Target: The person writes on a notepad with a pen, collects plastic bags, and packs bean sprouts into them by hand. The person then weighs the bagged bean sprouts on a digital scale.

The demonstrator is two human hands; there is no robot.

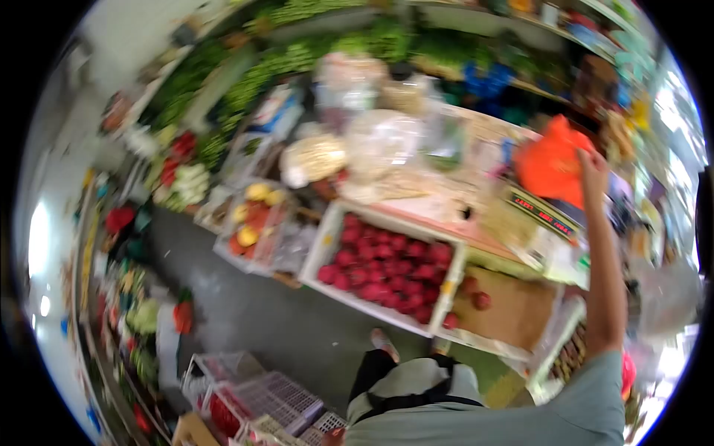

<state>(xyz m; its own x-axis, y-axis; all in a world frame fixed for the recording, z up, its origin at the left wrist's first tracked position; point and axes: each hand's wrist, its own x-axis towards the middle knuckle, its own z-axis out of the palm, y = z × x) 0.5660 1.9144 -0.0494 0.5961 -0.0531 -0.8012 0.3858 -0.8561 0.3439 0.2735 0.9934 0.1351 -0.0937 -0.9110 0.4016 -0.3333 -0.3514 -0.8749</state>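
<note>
My right arm reaches out to the right side of the counter. At its end my right hand (593,169) is closed on the side of an orange-red plastic bag (552,162). The bag bulges, and what is in it is hidden. It sits at or just above a weighing scale, whose dark display (543,212) shows lit digits; whether it rests on the scale I cannot tell. Low in the picture, a small part of my left hand (335,437) shows at the edge, with its fingers not readable.
A white foam box (318,256) of dark red round produce stands before me. Beside it is a cardboard-lined box (513,308) holding a few pieces. Clear plastic bags (383,141) lie on the counter (424,215). Plastic crates (275,398) stand behind left; leafy greens (297,63) fill shelves.
</note>
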